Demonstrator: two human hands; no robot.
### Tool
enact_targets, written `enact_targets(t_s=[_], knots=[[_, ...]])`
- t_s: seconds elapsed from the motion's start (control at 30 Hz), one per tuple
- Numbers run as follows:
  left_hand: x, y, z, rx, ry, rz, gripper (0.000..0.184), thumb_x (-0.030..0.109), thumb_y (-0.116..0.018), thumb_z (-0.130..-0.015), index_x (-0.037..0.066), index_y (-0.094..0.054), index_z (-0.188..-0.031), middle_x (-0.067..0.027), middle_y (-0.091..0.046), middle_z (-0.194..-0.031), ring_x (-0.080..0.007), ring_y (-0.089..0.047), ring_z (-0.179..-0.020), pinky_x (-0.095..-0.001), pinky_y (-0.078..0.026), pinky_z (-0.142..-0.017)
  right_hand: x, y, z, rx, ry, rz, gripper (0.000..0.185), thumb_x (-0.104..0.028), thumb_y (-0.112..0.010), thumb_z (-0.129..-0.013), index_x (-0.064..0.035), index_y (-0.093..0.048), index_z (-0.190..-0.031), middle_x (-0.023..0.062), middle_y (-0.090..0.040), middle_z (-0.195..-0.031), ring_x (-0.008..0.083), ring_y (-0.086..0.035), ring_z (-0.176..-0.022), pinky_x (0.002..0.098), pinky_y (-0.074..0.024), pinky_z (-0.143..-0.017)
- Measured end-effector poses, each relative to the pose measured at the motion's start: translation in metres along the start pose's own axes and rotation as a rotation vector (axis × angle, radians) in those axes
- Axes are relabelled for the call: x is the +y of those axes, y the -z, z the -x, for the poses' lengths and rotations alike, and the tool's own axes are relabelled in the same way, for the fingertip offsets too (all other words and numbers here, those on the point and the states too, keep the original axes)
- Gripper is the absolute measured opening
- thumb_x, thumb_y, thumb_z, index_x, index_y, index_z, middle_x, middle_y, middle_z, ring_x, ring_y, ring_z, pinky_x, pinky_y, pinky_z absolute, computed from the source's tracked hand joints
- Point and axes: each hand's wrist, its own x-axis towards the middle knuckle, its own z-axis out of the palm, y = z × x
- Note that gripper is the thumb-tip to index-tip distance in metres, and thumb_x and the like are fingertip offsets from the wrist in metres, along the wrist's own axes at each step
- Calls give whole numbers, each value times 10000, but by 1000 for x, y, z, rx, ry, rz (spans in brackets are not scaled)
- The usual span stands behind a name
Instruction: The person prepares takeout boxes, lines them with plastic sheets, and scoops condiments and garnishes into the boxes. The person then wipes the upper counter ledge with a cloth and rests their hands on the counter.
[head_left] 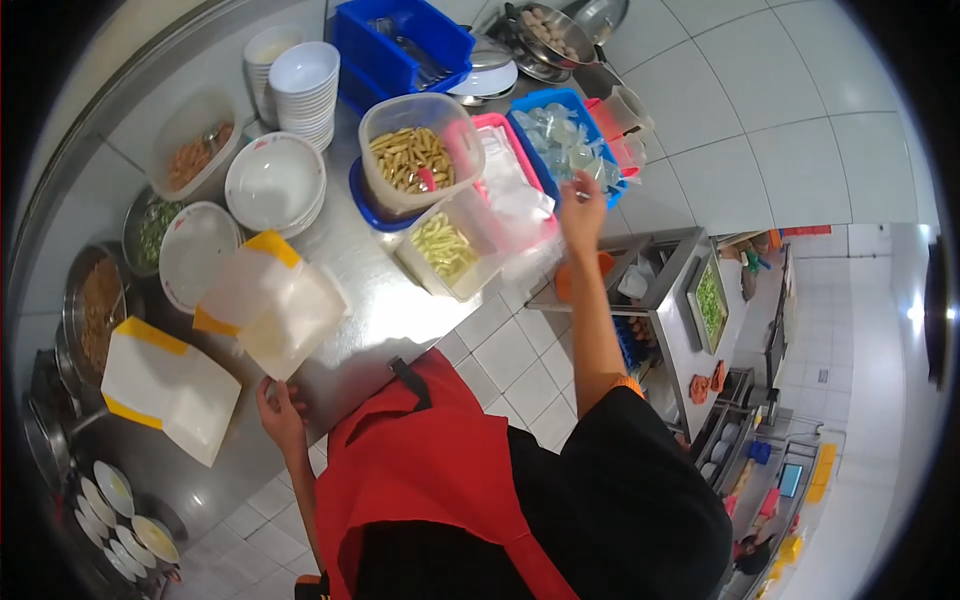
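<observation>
My right hand (582, 208) reaches to the near edge of a blue basket (520, 122) of small clear plastic bags (562, 135); its fingertips are bunched at the bags. My left hand (283, 408) is at the counter's front edge, its fingers at the lower corner of an open paper food box (275, 305) with yellow flaps. Another such box (170, 385) lies open to the left. Beside the blue basket is a pink tray (545, 230) with white paper (510, 185). Two clear tubs hold green pickles (410, 158) and pale cut pieces (443, 248).
Stacked white bowls (275, 180), a stack of cups (303, 90), a blue bin (400, 45) and pans (545, 35) line the counter's back. Metal bowls of food (100, 305) stand left. Small filled dishes (113, 487) are at lower left. A side counter holds a green-filled tray (710, 305).
</observation>
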Motion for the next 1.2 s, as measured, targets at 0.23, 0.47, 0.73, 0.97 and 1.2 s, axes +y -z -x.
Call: enact_targets(t_s=[0.23, 0.47, 0.73, 0.97, 1.2], knots=[[3, 4, 7, 10, -40, -72, 392, 300, -531, -930, 63, -479, -1238, -42, -622, -791, -86, -540, -523, -205, -346, -350, 177, 63, -90, 223, -234, 544, 339, -205, -615, -736, -7, -654, -1009, 191, -657, -949, 343, -623, -873, 434, -446, -837], [-4, -3, 10, 44, -15, -114, 368, 294, -536, -929, 54, -492, -1204, -33, -612, -783, -82, -525, -526, -199, -321, -357, 107, 32, -76, -40, -424, 801, 259, -297, -611, -715, -123, -730, -865, 143, -672, -993, 355, -596, -990, 450, -422, -872], [-8, -13, 9, 77, -3, -97, 336, 262, -558, -919, 45, -505, -1170, -43, -612, -784, -85, -520, -521, -203, -316, -366, 79, 17, -75, -284, -510, 1008, 478, -264, -593, -744, -67, -600, -1180, 127, -441, -1351, 409, -293, -1277, 564, -240, -1002], [-35, 4, 6, 76, -27, -49, 322, 246, -537, -918, 70, -506, -1187, -40, -614, -832, -91, -533, -548, -202, -334, -400, 107, 63, -107, -202, -304, 548, 240, -243, -619, -757, -70, -711, -895, 153, -664, -948, 324, -591, -968, 460, -440, -835], [-48, 30, 23, 534, -102, 29, 367, 150, -580, -886, 38, -483, -1223, -107, -505, -1135, -159, -549, -839, -254, -464, -646, -43, 105, -93, -422, 144, 170, 190, -200, -655, -799, -10, -654, -811, 34, -594, -792, 141, -518, -741, 286, -401, -691]])
